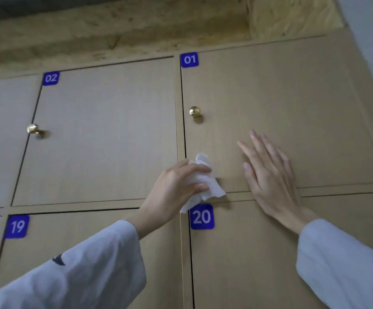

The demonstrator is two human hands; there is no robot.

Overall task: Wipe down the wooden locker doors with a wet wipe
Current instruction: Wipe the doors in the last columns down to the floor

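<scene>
the wet wipe is white, thin and crumpled into a loose wad, with creased flaps sticking out above and below the fingers that hold it; its lowest corner hangs down to just touch the top of the blue label marked 20. the left hand grips it, thumb and fingers curled round the bunched middle, and presses it against the lower left corner of the locker door marked 01, close to the seam with the neighbouring door. the right hand lies flat on the same door with fingers straight and slightly spread, holding nothing, its heel crossing the gap down onto the door below. both arms wear loose pale sleeves.

the doors are light wood-grain panels with thin dark gaps between them. door 01 carries a small blue label in its upper left corner and a round brass knob on its left side, above the wipe. to the left is door 02 with its own brass knob and blue label. below it is the door labelled 19. a rough chipboard panel runs above the lockers.
</scene>
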